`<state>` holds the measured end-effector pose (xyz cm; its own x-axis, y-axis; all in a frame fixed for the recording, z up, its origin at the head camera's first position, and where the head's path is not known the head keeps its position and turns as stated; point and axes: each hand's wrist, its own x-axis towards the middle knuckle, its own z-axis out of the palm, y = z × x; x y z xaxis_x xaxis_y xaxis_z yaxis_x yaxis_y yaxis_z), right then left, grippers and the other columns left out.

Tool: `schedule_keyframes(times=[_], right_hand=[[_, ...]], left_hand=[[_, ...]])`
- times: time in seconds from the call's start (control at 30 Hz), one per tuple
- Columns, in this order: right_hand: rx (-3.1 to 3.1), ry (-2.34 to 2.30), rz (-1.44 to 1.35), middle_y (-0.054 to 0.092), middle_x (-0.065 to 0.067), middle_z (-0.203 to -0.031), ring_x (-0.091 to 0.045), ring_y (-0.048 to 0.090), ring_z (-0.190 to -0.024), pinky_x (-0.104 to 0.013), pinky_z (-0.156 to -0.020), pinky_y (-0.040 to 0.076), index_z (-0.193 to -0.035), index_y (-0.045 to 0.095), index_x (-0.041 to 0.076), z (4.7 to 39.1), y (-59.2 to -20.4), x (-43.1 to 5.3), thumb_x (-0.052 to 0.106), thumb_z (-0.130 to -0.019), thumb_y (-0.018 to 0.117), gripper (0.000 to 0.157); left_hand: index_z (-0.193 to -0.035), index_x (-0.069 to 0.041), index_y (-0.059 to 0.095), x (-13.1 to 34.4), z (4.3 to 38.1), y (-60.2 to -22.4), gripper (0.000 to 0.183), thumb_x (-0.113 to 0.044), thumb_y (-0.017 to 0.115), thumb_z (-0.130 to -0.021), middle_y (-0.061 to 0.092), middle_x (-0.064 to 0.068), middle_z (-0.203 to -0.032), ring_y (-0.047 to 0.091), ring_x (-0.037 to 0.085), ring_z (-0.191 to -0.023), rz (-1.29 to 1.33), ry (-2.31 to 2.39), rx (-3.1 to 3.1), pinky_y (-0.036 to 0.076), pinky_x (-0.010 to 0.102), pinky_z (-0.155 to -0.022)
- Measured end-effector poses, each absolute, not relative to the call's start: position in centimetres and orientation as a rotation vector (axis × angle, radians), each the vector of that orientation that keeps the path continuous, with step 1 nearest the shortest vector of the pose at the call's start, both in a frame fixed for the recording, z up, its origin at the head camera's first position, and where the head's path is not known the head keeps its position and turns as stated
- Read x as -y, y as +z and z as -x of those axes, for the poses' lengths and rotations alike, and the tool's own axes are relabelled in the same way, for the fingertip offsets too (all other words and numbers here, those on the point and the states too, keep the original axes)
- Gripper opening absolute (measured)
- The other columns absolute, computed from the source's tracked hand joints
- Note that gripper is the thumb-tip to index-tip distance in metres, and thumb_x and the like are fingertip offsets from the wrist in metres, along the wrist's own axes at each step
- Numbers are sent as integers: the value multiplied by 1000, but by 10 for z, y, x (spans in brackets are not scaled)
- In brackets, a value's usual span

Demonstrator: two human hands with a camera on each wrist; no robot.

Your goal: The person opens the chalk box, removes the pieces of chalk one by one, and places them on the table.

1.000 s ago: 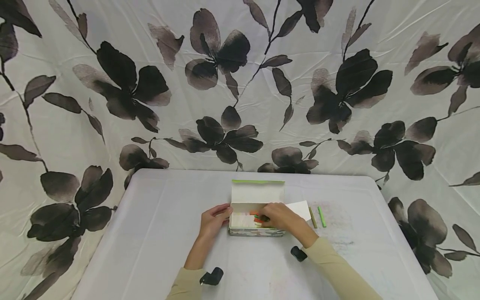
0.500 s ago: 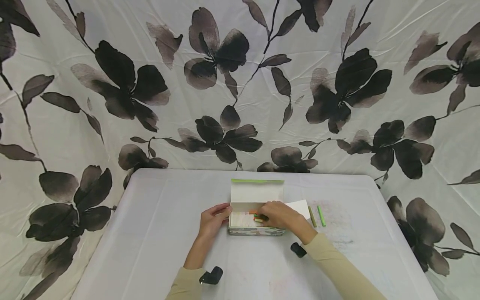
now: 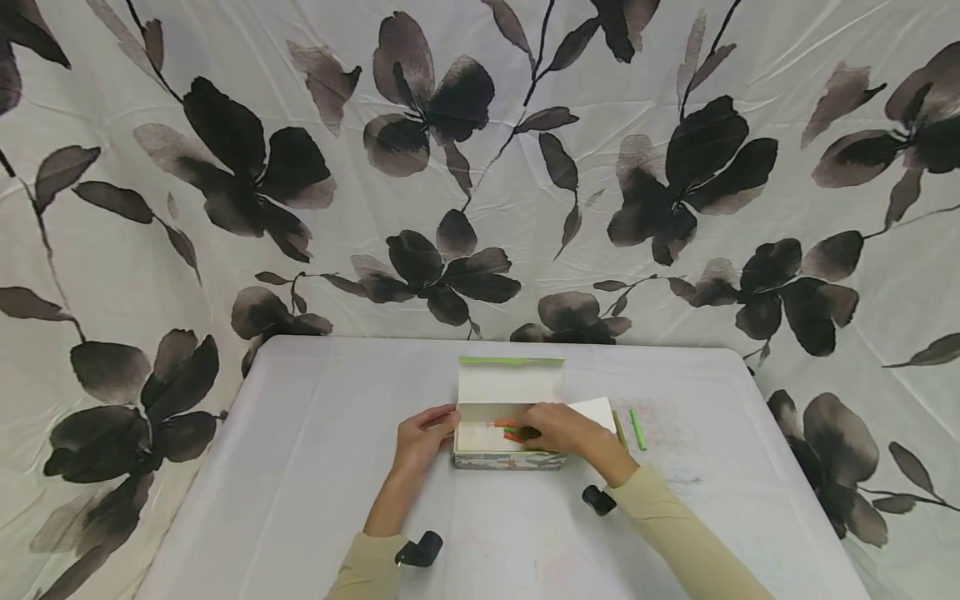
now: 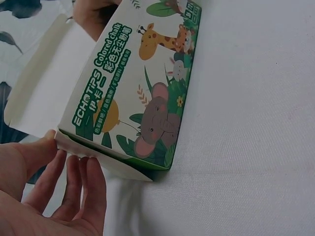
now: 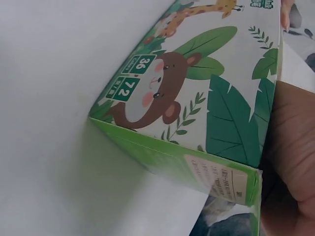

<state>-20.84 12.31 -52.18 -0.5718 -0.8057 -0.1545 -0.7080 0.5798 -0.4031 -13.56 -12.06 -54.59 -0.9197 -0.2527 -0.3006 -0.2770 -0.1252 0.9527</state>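
Observation:
An open box of coloured chalk (image 3: pixel 510 461) stands on the white table, its lid (image 3: pixel 510 383) folded back. My left hand (image 3: pixel 422 442) holds the box's left end; in the left wrist view its thumb and fingers pinch the white end flap (image 4: pixel 106 160). Over the box's right half, my right hand (image 3: pixel 566 432) reaches in with curled fingers. Orange and green chalk sticks (image 3: pixel 506 423) stick out to the left from its fingertips. The right wrist view shows the printed box side (image 5: pixel 197 98) and part of the right hand (image 5: pixel 295 142); its fingertips are hidden there.
A white flap (image 3: pixel 595 412) juts out at the box's right end. Just beyond it lie an olive chalk stick (image 3: pixel 619 429) and a green chalk stick (image 3: pixel 637 429). Faint chalk smudges mark the table (image 3: pixel 322 400). Floral cloth (image 3: pixel 450 192) hangs behind the table.
The whole head view has shifted slightly. Both hands stay at the box; the chalk sticks at my right fingertips have shifted a little.

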Motion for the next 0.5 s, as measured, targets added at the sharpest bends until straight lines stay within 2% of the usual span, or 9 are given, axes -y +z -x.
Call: schedule_keyframes(times=[0.2,0.5], right_hand=[[-2432,-377,1228,73,8,-87,-3,60,-76,-24,-73,54,-93,80,12,208,-520,-118,17,-91,81,5],[-2407,-323,1200,74,7,-89,-2,60,-77,-22,-73,54,-95,82,13,209,-521,-112,10,-91,80,5]], left_hand=[[-120,7,71,122,136,-548,33,-8,78,-92,72,13,-102,71,23,-88,629,2269,-2054,57,21,-67],[-122,6,70,123,138,-549,33,-9,76,-94,72,14,-106,71,25,-94,645,2240,-2062,59,24,-73]])
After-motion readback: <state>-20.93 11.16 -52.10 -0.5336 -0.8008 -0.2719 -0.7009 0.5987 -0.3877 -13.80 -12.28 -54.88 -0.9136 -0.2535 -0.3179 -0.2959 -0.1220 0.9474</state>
